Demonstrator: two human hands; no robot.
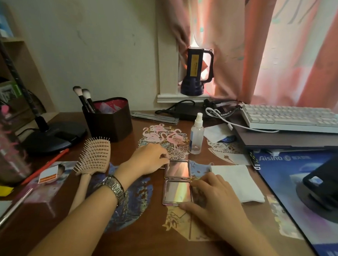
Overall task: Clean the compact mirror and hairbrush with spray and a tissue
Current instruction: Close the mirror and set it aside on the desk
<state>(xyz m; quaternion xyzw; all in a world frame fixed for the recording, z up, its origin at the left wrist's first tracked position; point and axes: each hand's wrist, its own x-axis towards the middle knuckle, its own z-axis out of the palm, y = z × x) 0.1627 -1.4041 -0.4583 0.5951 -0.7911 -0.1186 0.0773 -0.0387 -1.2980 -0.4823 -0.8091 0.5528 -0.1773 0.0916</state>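
A square compact mirror lies unfolded flat on the brown desk, its two glass halves facing up. My left hand pinches the top-left corner of the far half. The fingers of my right hand press on the right and front edges of the near half. A folded white tissue rests just right of the mirror. Behind the mirror stands a clear spray bottle with a white nozzle. A beige vented hairbrush lies to the left, bristles up, its handle partly under my left forearm.
A dark heart-shaped holder with makeup brushes and a black lamp base stand at the back left. A white keyboard, a blue mouse mat and a black object fill the right. Paper cutouts and a red pencil lie on the desk.
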